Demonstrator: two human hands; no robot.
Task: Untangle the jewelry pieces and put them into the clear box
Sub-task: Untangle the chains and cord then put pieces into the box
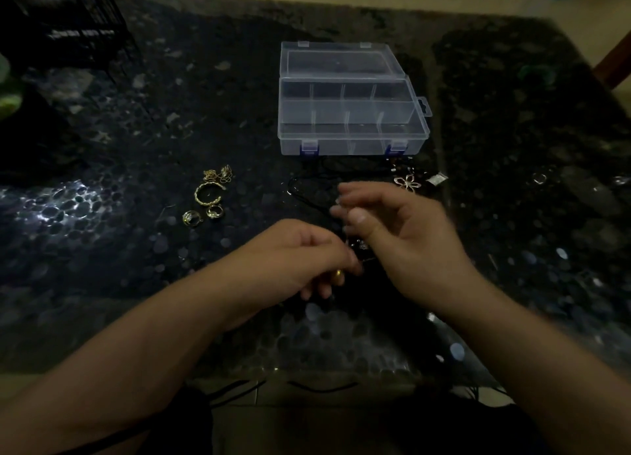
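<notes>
The clear box [351, 137] stands open on the dark table, its lid tilted back and its compartments bare. Just in front of it my left hand [304, 256] and my right hand [403, 236] meet over a black cord necklace [307, 195] with a small dark pendant [362, 246]. Both hands pinch the cord near the pendant; the right hand is blurred. A gold ring sits on a left finger. To the left lie a gold chain [218, 174], a gold bangle [209, 193] and two gold rings [203, 215]. A flower pendant [406, 182] lies by the box's front right corner.
A black wire rack [82, 28] stands at the far left of the table. A small silver ring [538, 178] and a tiny packet [436, 179] lie to the right. The table's near edge [307, 376] runs just below my forearms.
</notes>
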